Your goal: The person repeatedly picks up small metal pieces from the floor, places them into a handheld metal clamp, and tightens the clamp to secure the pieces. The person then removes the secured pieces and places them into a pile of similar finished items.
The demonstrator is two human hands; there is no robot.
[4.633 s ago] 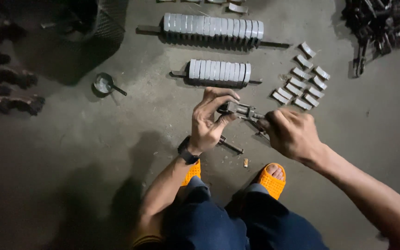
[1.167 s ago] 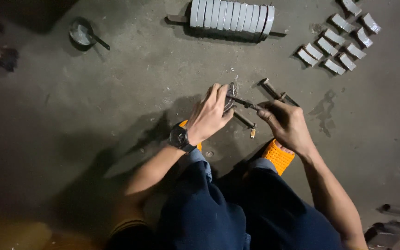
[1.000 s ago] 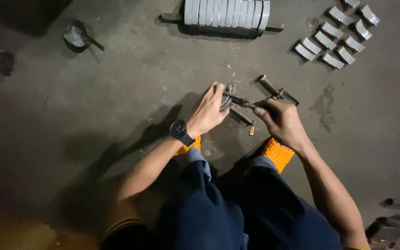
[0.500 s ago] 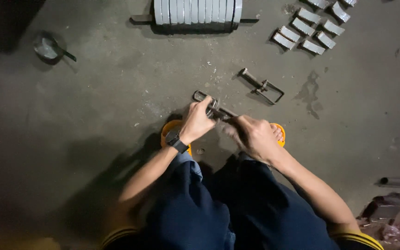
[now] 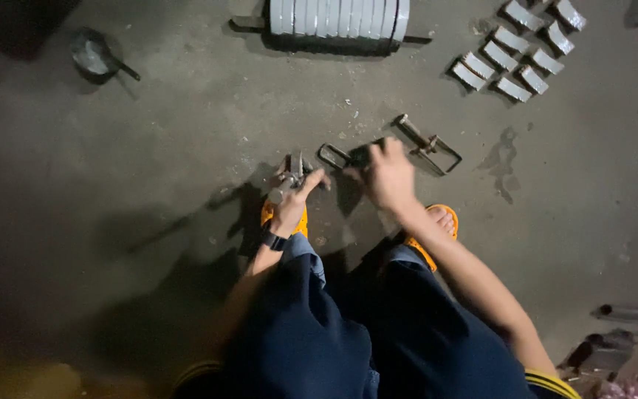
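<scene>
Low on the concrete floor, near its middle: person crouched, orange sandals.
Left hand: fingers clenched on a small metal clamp piece, at the floor.
Right hand: fingers on a rectangular wire loop; grip unclear.
Done: rod of plates assembled; second wire loop lies apart.
Left: loose metal blocks unstacked.
Hidden: clamp detail blurred; far-edge rod cut off.

Two hands: left hand, right hand. Two orange sandals. Seven small grey metal blocks (laid in two rows). One rod threaded with grey plates. Two rectangular metal frames. One small pan.
</scene>
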